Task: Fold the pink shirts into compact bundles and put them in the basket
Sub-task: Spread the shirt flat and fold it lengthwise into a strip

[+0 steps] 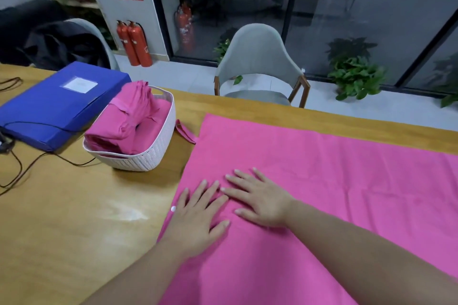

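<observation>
A pink shirt point(322, 181) lies spread flat over the right half of the wooden table point(62, 205). Both hands lie on it near its left edge with fingers straight. My left hand point(198, 218) presses the cloth next to a white button at the shirt's edge. My right hand point(260, 198) lies flat just to the right of it, fingertips almost touching the left hand. A white woven basket point(148, 158) stands to the left of the shirt. It holds folded pink shirts point(131, 119), one standing above the rim.
A blue box file point(57, 104) lies at the back left, with dark cables point(24, 168) running over the table beside it. A pink strip of cloth point(186, 134) lies between the basket and the shirt. A grey chair point(257, 62) stands beyond the table's far edge.
</observation>
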### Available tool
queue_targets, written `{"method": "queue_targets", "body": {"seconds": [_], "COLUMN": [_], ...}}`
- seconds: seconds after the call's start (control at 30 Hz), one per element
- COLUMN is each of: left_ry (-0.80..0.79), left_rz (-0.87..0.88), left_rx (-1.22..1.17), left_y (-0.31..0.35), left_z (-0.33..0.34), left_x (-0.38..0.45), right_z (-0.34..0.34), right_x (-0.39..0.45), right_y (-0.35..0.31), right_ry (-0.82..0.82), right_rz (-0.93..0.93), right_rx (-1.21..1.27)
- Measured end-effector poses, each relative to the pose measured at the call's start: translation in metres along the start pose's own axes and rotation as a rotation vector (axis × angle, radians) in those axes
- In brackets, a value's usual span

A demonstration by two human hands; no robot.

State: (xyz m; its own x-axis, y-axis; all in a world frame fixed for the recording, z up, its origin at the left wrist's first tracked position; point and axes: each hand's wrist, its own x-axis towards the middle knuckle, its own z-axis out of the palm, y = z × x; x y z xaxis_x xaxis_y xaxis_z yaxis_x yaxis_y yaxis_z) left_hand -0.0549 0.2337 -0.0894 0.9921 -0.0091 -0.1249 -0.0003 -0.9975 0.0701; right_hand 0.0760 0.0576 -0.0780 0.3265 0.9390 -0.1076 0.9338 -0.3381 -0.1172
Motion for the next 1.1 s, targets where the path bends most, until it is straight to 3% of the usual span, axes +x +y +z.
{"method": "queue_targets", "body": {"seconds": [0.33, 0.6, 0.73, 0.83, 0.97, 1.1], "left_ry": [0.043, 0.204, 0.236, 0.217, 0.119, 0.235], "left_rz": [-0.336, -0.357, -0.361, -0.361, -0.356, -0.346], "left_rx": [-0.114, -0.162, -0.207, -0.185, -0.197, -0.179], "left_y": [-0.052, -0.074, -0.075, -0.076, -0.077, -0.032], "left_z": [-0.015, -0.006, -0.004, -0.005, -0.013, -0.024], "left_x": [0.103, 0.121, 0.122, 0.122, 0.123, 0.101], "right_z": [-0.006, -0.009, -0.013, -0.020, -0.015, 0.011], "right_x": [0.029, 0.062, 0.079, 0.077, 0.034, -0.024], "right_y": [0.055, 0.105, 0.114, 0.094, 0.015, -0.057], "right_ry": [-0.008, 0.031, -0.031, 0.009, 0.090, 0.165], "right_rz": [0.234, 0.407, 0.545, 0.593, 0.466, 0.436], "right_rx": [0.125, 0.073, 0.073, 0.056, 0.166, 0.063]}}
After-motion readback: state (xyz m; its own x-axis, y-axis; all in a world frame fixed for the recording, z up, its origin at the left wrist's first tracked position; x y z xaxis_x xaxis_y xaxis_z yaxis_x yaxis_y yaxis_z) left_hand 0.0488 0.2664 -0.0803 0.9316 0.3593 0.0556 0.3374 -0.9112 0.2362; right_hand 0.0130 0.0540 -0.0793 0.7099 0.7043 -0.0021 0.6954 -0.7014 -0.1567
